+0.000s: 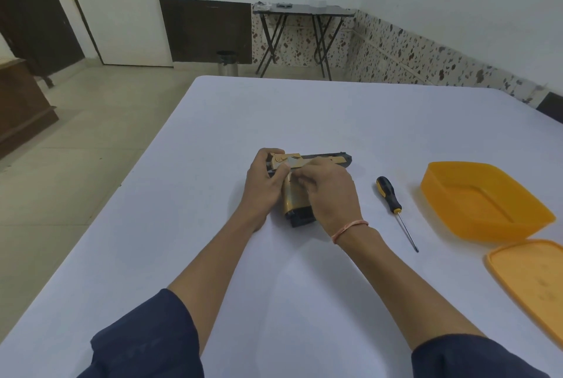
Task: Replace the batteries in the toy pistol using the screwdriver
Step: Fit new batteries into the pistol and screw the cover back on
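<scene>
A gold and black toy pistol lies on its side on the white table, barrel pointing right, grip toward me. My left hand grips its rear end, thumb on the gold side. My right hand lies over the middle of the pistol, its fingertips curled and pressing at the top of the grip; whether they pinch a small part is hidden. A black and yellow screwdriver lies loose on the table to the right of my right hand, tip toward me.
An orange plastic box stands open at the right, its orange lid flat on the table in front of it. The table's left edge drops to a tiled floor. A folding table stands against the far wall.
</scene>
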